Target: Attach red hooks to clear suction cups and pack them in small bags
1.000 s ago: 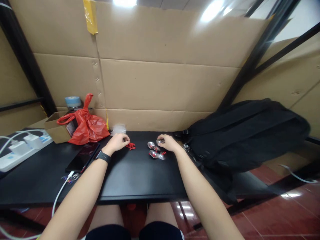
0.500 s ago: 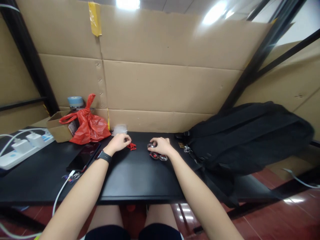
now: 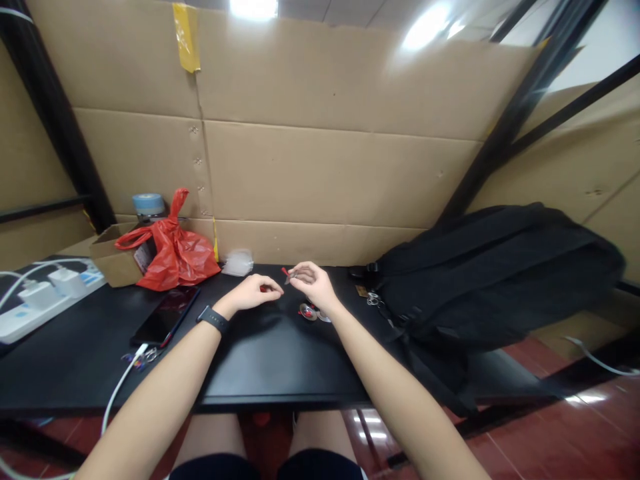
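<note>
My right hand [image 3: 311, 285] is raised a little above the black table [image 3: 260, 353] and pinches a small shiny round piece with a red tip [image 3: 289, 274]. My left hand [image 3: 256, 291], with a black watch on its wrist, hovers close beside it, fingers curled together in a pinch; what it holds is too small to make out. Below my right hand lie more shiny round pieces with red parts [image 3: 311, 312] on the table. A bit of the small red pieces [image 3: 263, 289] shows under my left hand.
A black backpack [image 3: 490, 280] fills the table's right side. At the back left sit a red plastic bag [image 3: 173, 250], a cardboard box [image 3: 114, 260] and a small clear bag [image 3: 238, 262]. A phone [image 3: 165, 315] lies left of my arm. A power strip with chargers [image 3: 35, 297] is far left.
My right hand lifted one shiny piece off the pile and moved left and up. My left hand left the red pieces and rose toward the right hand.
</note>
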Available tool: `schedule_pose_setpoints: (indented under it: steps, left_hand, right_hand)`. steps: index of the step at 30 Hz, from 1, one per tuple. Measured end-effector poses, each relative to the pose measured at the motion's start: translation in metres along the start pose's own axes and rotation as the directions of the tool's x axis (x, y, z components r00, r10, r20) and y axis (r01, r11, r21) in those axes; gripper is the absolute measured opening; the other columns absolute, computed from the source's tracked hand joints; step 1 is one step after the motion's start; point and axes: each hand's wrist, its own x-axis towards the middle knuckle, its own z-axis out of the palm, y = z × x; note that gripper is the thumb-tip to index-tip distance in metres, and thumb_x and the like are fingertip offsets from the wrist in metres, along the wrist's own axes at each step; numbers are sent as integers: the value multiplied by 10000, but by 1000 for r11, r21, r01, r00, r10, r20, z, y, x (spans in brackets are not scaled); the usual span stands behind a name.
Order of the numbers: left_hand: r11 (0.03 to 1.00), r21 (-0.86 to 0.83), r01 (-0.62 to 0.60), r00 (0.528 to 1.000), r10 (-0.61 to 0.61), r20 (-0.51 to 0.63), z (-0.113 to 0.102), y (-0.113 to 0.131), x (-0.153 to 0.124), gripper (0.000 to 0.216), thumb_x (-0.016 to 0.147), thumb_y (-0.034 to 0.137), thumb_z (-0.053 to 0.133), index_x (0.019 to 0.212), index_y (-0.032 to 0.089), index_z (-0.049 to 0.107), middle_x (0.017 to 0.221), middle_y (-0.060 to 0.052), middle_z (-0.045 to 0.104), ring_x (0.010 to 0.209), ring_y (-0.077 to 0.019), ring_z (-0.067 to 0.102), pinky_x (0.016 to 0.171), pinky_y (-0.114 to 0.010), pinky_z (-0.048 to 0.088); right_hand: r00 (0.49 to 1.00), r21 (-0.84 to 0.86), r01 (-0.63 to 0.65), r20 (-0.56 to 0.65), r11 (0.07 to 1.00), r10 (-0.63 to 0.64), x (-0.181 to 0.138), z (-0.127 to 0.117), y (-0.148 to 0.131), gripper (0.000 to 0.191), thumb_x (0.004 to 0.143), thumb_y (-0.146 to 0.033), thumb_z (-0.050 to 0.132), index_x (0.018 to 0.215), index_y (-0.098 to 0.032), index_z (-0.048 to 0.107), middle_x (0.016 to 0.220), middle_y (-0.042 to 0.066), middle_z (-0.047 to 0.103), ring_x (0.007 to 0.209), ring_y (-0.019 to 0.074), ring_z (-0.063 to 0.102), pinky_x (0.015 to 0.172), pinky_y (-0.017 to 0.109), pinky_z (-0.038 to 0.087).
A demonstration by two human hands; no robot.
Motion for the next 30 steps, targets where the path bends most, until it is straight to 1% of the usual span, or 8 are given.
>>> schedule_pose_setpoints:
  steps: [3, 9, 15, 19, 21, 23, 26, 30]
  left_hand:
    - [988, -156, 1, 996, -15, -87, 10, 2, 5, 284, 831, 379, 639, 956, 141, 731, 849, -58, 726, 728, -171, 632, 666, -255, 481]
    - [955, -295, -31, 967, -46, -252, 22, 1, 10, 287, 816, 369, 655, 958, 124, 696, 920, -80, 725, 807, -190, 649, 715, -264, 487]
    - [991, -130, -14, 976, -15, -218, 19, 5, 8, 281, 850, 385, 579, 848, 127, 689, 817, -58, 709, 704, -167, 622, 642, -252, 474]
    - [992, 118, 31, 971, -2, -239, 6, 8, 3, 219, 841, 322, 568, 808, 144, 692, 754, -44, 696, 659, -160, 611, 619, -253, 461]
    - [962, 269, 47, 968, 23, -251, -4, 4, 0, 166, 816, 265, 579, 792, 156, 703, 766, -45, 701, 682, -167, 619, 652, -262, 466]
    - [919, 390, 62, 967, 41, -250, -13, -5, -3, 144, 801, 246, 593, 785, 169, 714, 788, -47, 709, 714, -177, 629, 685, -269, 471]
    - [887, 455, 77, 972, 35, -233, -23, -21, -6, 138, 799, 279, 624, 782, 188, 726, 820, -44, 724, 755, -187, 644, 718, -270, 475]
    - [887, 454, 88, 983, -3, -185, -27, -36, -7, 133, 786, 309, 663, 778, 198, 735, 809, -33, 730, 746, -183, 648, 701, -263, 465]
  right_hand:
    - [999, 139, 28, -26, 990, -25, -2, 8, -5, 344, 665, -322, 799, 888, -225, 555, 1010, 58, 709, 936, 195, 687, 861, 345, 540]
    - [1000, 35, 3, 24, 999, -4, -3, 10, -4, 400, 640, -315, 809, 909, -227, 527, 1027, 72, 710, 951, 208, 681, 761, 310, 540]
    - [997, 15, -30, 77, 999, 29, -5, 12, -3, 500, 626, -287, 795, 1024, -248, 495, 1010, 53, 715, 953, 199, 683, 748, 297, 531]
    - [999, -17, -32, 17, 999, 32, 1, 4, 3, 478, 634, -316, 778, 1017, -245, 500, 1005, 56, 713, 915, 195, 684, 743, 302, 537]
    - [999, -136, -39, -38, 990, 34, 7, -11, 8, 416, 645, -325, 756, 980, -227, 530, 1002, 61, 710, 898, 194, 681, 752, 306, 534]
    - [995, -369, -54, -101, 928, 18, 12, -32, 15, 335, 648, -299, 731, 932, -212, 577, 976, 52, 708, 865, 190, 672, 764, 307, 523]
    - [985, -684, -149, -170, 715, 42, 15, -67, 27, 289, 622, -235, 720, 896, -203, 635, 944, 42, 708, 830, 187, 653, 765, 302, 497]
    - [971, -776, -231, -147, 586, 189, 14, -94, 40, 239, 649, -266, 731, 862, -174, 674, 892, 65, 719, 821, 189, 653, 755, 282, 479]
